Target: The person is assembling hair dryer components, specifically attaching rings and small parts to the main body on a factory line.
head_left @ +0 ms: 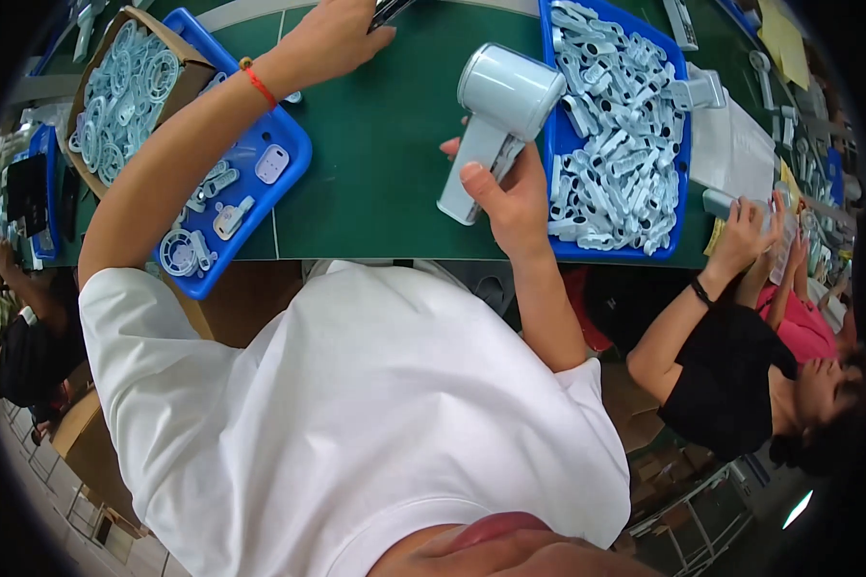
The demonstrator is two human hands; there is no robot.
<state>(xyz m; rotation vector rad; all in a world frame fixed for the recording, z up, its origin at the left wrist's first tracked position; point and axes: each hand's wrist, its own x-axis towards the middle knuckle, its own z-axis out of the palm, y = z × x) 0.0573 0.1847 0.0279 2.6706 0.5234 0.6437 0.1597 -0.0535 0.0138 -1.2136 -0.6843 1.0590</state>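
Gripping the pale blue hair-dryer shell (498,125) by its handle, right hand (510,197) fingers wrapped tight; keep it upright over the green tabletop (385,144). Left hand (332,38), at eleven o'clock, pinches a dark tool (390,10).

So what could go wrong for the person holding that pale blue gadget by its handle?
The right hand alone holds the pale blue handheld fan body by its handle above the green table; a loose grip might drop it. The left hand reaches far across to a dark tool, and that forearm passes over the blue tray of small parts, which it could knock.
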